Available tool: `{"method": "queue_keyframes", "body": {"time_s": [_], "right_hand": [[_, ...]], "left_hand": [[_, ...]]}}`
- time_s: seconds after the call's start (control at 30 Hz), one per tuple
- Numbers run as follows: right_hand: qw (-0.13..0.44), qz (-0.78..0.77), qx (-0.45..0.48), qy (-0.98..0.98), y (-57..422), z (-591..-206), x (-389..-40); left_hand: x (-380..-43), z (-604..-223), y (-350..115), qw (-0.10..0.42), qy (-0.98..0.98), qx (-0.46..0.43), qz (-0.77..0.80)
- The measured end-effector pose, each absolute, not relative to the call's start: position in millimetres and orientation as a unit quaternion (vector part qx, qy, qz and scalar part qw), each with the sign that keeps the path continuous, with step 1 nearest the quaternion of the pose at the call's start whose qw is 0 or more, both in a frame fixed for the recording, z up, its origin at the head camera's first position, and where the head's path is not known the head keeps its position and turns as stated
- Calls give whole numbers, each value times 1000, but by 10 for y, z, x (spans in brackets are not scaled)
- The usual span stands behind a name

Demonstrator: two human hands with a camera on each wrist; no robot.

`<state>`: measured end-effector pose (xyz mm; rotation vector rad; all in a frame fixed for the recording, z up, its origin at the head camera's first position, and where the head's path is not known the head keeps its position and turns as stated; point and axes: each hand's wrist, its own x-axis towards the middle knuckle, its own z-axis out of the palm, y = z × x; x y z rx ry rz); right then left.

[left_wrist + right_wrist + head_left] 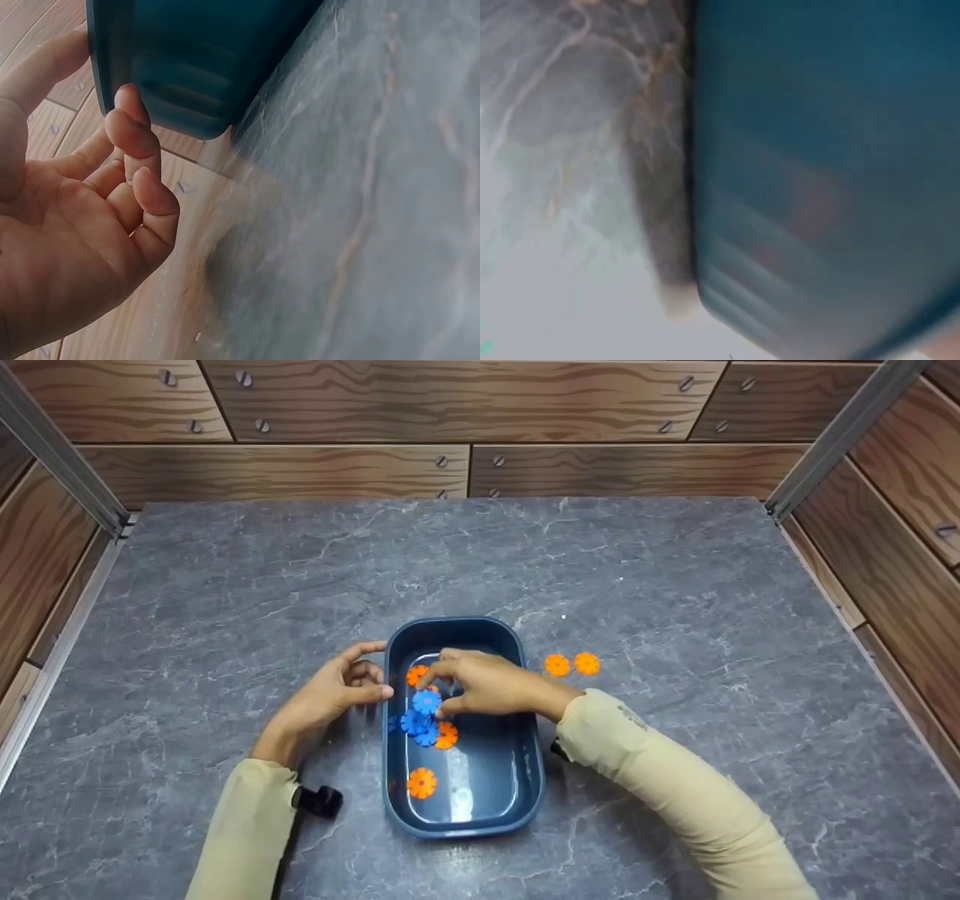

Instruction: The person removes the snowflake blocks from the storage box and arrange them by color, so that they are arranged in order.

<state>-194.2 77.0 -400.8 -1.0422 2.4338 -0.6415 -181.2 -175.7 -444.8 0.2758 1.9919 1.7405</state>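
A dark blue rectangular bin [480,831] stands on the marbled table. Inside it, toward the left side, lie several blue flower-shaped discs [425,734] and orange flower-shaped discs [421,783]. My right hand [484,682] reaches over the bin's right wall, thumb and forefinger pinching the edges of one blue flower-shaped disc [427,702] above the pile. At the left rim, my left hand [330,690] touches the bin with thumb and forefinger, the other fingers loosely bent. The left wrist view shows that hand [90,217] beside the bin's outer wall [187,67].
Two orange flower-shaped discs [571,664] lie on the table just right of the bin. Wood-patterned panels [465,405] enclose the table at the back and sides. In the right wrist view, the bin's outer wall [817,150] fills much of the frame, blurred.
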Motion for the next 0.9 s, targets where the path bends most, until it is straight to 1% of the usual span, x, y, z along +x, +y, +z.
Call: {"method": "queue_keyframes", "body": {"time_s": [0.17,0.4,0.63,0.9], "right_hand": [[198,-233,-377,875,859,-3885,-1928],[193,-240,-373,875,1046,-3743,-1891],[188,-247,-363,879,1243,-3643,-1841],[169,-264,-350,883,1475,-3602,-1797]], "left_hand": [[-1812,-4453,-1750,236,728,103,636],[-1801,-4451,-1727,232,726,82,642],[-1800,-4448,-1711,232,728,67,641],[-1792,-4455,-1726,231,725,78,644]]}}
